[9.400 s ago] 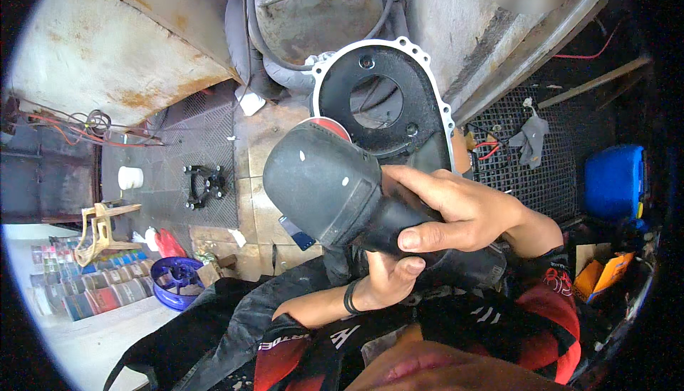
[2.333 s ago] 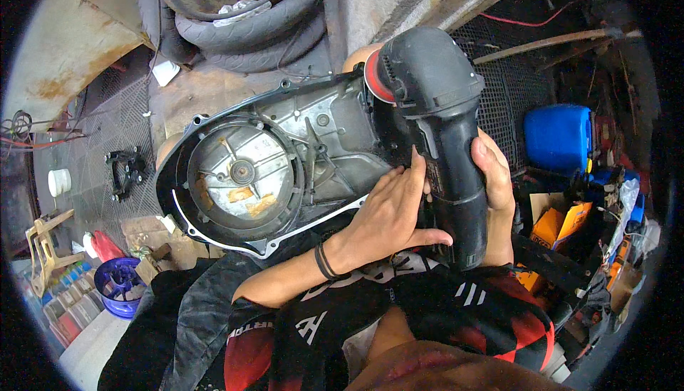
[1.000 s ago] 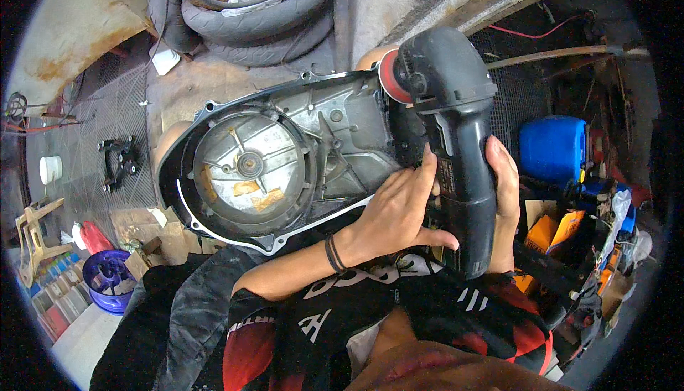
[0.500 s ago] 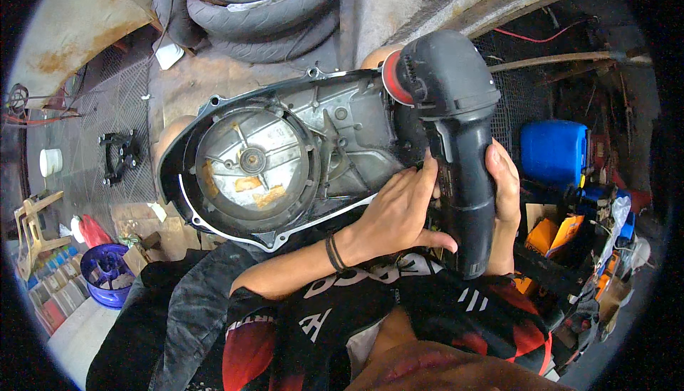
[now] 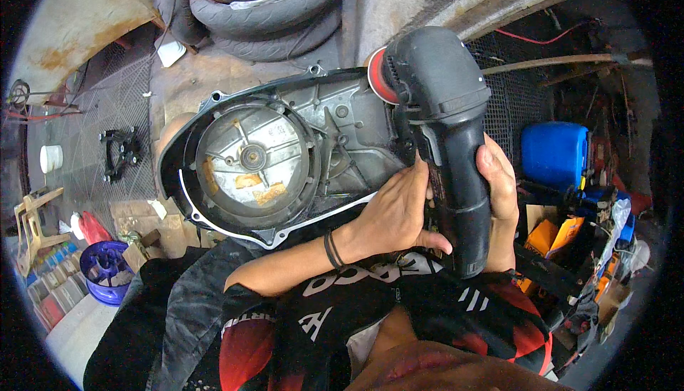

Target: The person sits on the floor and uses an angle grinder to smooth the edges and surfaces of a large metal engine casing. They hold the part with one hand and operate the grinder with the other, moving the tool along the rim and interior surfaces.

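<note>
A metal cover (image 5: 342, 134) beside a black sander (image 5: 459, 177).
The cover's hollow side shows left of the middle. The sander's red disc (image 5: 382, 79) faces left. The left hand (image 5: 392, 213) touches the sander; I can't tell how tight that grip is. The right hand (image 5: 501, 186) curls around its right side. Best hold firmly, fingers off the disc.

Rust-stained panel (image 5: 82, 35) upper left; grey patterned matting (image 5: 84, 120) beside tan floor (image 5: 214, 70).

right hand (image 5: 501, 186) — partly behind power tool (image 5: 450, 117) | tyre stack (image 5: 267, 22) — cut off above
</note>
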A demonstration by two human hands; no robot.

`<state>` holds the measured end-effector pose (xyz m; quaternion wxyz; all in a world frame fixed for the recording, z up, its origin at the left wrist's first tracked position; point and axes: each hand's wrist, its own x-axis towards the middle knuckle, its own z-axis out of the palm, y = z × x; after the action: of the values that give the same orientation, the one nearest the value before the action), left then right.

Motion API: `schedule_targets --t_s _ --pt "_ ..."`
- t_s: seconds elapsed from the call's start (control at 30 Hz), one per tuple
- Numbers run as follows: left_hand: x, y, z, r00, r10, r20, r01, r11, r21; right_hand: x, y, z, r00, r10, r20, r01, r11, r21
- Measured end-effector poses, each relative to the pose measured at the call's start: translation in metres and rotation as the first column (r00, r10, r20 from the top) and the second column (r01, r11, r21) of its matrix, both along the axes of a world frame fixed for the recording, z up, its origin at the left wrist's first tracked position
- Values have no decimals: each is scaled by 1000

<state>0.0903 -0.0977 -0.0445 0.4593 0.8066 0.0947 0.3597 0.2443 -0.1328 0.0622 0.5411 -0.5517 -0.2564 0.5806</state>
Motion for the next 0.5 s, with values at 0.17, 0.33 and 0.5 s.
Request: schedule_targets --t_s 0.17,0.33,0.5 --pt "0 1 -3 999 -42 -31 41 999 -34 -1 6 0 998 16 55 -16 1000 6" --pt "0 -2 -7 1000 7 9 -7 1000 16 -1 10 -2 994 81 69 -84 996 43" --pt "-1 -2 -3 997 34 -71 -25 992 125 3 -1 -7 1000 19 15 -19 1000 5"
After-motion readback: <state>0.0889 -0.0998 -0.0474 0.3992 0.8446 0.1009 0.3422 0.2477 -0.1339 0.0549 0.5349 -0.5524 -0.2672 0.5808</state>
